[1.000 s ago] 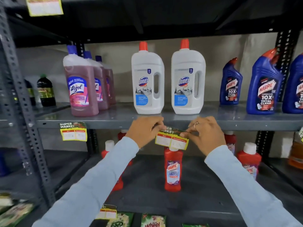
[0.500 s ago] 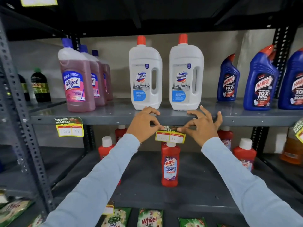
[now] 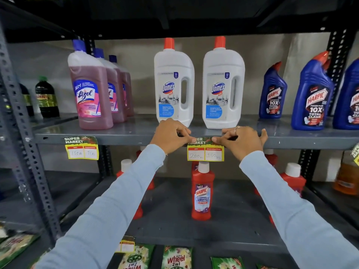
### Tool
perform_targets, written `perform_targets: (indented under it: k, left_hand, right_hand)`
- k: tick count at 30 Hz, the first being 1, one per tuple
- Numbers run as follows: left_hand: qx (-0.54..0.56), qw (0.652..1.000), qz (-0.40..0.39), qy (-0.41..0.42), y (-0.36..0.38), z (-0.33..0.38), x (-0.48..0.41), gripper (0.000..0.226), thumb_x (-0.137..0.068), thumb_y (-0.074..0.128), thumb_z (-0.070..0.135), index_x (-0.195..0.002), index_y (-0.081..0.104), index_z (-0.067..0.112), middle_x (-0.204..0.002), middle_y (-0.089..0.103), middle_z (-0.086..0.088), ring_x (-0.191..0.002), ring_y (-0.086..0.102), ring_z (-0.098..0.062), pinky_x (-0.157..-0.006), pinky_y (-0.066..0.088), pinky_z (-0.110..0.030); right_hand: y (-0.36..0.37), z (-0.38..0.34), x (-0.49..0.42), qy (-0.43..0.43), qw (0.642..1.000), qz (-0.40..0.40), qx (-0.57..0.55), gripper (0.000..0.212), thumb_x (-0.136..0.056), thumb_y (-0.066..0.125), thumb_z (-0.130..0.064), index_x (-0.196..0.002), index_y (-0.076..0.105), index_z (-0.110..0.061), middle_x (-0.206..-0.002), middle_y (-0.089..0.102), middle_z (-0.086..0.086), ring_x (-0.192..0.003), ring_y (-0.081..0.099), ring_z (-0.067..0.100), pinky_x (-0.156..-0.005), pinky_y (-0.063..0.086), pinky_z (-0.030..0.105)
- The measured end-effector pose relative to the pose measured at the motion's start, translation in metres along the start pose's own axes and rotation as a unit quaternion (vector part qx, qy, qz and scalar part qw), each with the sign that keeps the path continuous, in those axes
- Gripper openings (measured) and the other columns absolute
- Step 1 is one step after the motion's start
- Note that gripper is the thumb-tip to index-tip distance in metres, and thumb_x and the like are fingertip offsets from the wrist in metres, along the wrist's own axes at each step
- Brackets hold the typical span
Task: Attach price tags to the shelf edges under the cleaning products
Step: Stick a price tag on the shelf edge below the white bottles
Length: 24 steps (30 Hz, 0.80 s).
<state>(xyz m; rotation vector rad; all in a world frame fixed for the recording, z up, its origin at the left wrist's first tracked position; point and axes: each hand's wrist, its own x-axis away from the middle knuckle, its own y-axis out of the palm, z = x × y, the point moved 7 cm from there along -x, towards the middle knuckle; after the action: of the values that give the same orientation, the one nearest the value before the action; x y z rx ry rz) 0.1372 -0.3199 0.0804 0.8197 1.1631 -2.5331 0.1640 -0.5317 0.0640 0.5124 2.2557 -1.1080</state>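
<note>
A yellow and green price tag (image 3: 205,151) hangs level on the front edge of the grey shelf (image 3: 126,137), below two white Domex bottles (image 3: 174,88). My left hand (image 3: 171,135) pinches the tag's top left corner against the edge. The fingertips of my right hand (image 3: 240,141) press its top right corner. The tag's green header is partly hidden by my fingers. The prices 200 and 160 are written on it.
Another price tag (image 3: 81,147) hangs under the pink Lizol bottles (image 3: 90,92) at left. Blue Harpic bottles (image 3: 310,94) stand at right. Red Harpic bottles (image 3: 203,191) stand on the lower shelf, with Wheel sachets (image 3: 176,258) below. A perforated upright (image 3: 23,133) frames the left side.
The tag has gone from tilted and held in front of the shelf to level against the shelf edge. Both hands moved up with it and now press its top corners.
</note>
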Motion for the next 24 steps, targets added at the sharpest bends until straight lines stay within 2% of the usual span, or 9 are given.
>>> perform_targets:
  k: [3,5,8,10,11,13,16,19,24]
  left_hand:
    - [0.004,1.0,0.006,-0.011,0.002,-0.002,-0.001,0.018,-0.071,0.079,0.029,-0.079,0.075,0.013,-0.092,0.072,0.0,-0.077,0.062,-0.012,-0.072,0.05,-0.024]
    - [0.009,1.0,0.011,-0.017,0.004,-0.003,-0.001,0.014,-0.07,0.079,0.028,-0.074,0.073,0.017,-0.088,0.071,0.002,-0.075,0.062,-0.011,-0.071,0.05,-0.022]
    - [0.041,0.999,0.029,-0.012,0.004,-0.003,0.002,0.023,-0.068,0.082,0.025,-0.07,0.058,0.024,-0.088,0.068,0.003,-0.081,0.063,-0.012,-0.073,0.051,-0.023]
    - [0.063,0.997,0.033,-0.008,0.004,-0.004,0.004,0.028,-0.067,0.082,0.025,-0.081,0.058,0.023,-0.095,0.066,0.004,-0.088,0.063,-0.012,-0.077,0.05,-0.024]
    - [0.063,0.998,0.031,-0.007,0.005,-0.005,0.005,0.029,-0.068,0.082,0.026,-0.088,0.061,0.022,-0.098,0.067,0.004,-0.09,0.062,-0.012,-0.08,0.05,-0.024]
    - [0.055,0.998,0.024,-0.01,0.005,-0.007,0.005,0.029,-0.07,0.08,0.027,-0.095,0.068,0.02,-0.099,0.07,0.003,-0.091,0.062,-0.011,-0.083,0.051,-0.026]
    - [0.051,0.998,0.032,-0.007,0.005,-0.007,0.004,0.022,-0.071,0.079,0.024,-0.092,0.073,0.018,-0.095,0.073,0.001,-0.087,0.062,-0.01,-0.082,0.05,-0.024]
    - [0.048,0.997,0.057,-0.004,0.008,-0.007,0.004,0.017,-0.073,0.078,0.022,-0.088,0.073,0.018,-0.088,0.072,0.005,-0.077,0.062,-0.003,-0.071,0.046,-0.014]
    - [0.055,0.992,0.111,0.018,0.009,-0.01,0.005,0.016,-0.07,0.079,0.02,-0.085,0.075,0.017,-0.084,0.074,0.003,-0.077,0.065,-0.005,-0.076,0.051,-0.018]
  right_hand:
    - [-0.005,-0.005,0.002,-0.014,0.999,0.022,0.039,0.037,-0.065,0.064,-0.063,-0.059,0.066,-0.027,-0.08,0.071,-0.006,-0.09,0.06,0.018,-0.111,0.014,0.061]
    - [-0.01,-0.008,0.004,-0.016,0.998,0.04,0.048,0.036,-0.062,0.065,-0.065,-0.064,0.06,-0.029,-0.085,0.07,-0.003,-0.095,0.06,0.021,-0.108,0.024,0.059]
    - [-0.006,-0.019,0.01,-0.052,0.998,0.026,0.017,0.039,-0.065,0.069,-0.058,-0.092,0.058,-0.033,-0.107,0.067,0.003,-0.107,0.056,0.026,-0.101,0.037,0.054]
    - [0.003,-0.028,0.012,-0.066,0.998,-0.006,0.014,0.046,-0.069,0.067,-0.057,-0.107,0.06,-0.032,-0.115,0.067,0.001,-0.111,0.056,0.026,-0.106,0.031,0.054]
    - [0.007,-0.031,0.013,-0.065,0.997,-0.014,0.026,0.044,-0.071,0.065,-0.057,-0.107,0.062,-0.032,-0.114,0.068,0.0,-0.11,0.057,0.025,-0.108,0.027,0.054]
    - [0.009,-0.032,0.011,-0.056,0.997,-0.02,0.04,0.038,-0.074,0.064,-0.055,-0.103,0.066,-0.031,-0.108,0.071,0.0,-0.103,0.06,0.023,-0.107,0.032,0.055]
    - [0.01,-0.035,0.009,-0.059,0.997,-0.017,0.047,0.028,-0.076,0.066,-0.046,-0.099,0.067,-0.029,-0.103,0.071,0.0,-0.098,0.061,0.021,-0.1,0.041,0.052]
    - [0.015,-0.042,0.01,-0.065,0.994,-0.004,0.087,0.024,-0.079,0.065,-0.04,-0.097,0.063,-0.026,-0.103,0.069,0.001,-0.1,0.058,0.023,-0.101,0.038,0.052]
    - [0.022,-0.041,0.008,-0.066,0.991,0.013,0.112,0.022,-0.079,0.065,-0.037,-0.096,0.059,-0.024,-0.104,0.066,0.001,-0.099,0.057,0.022,-0.1,0.036,0.049]
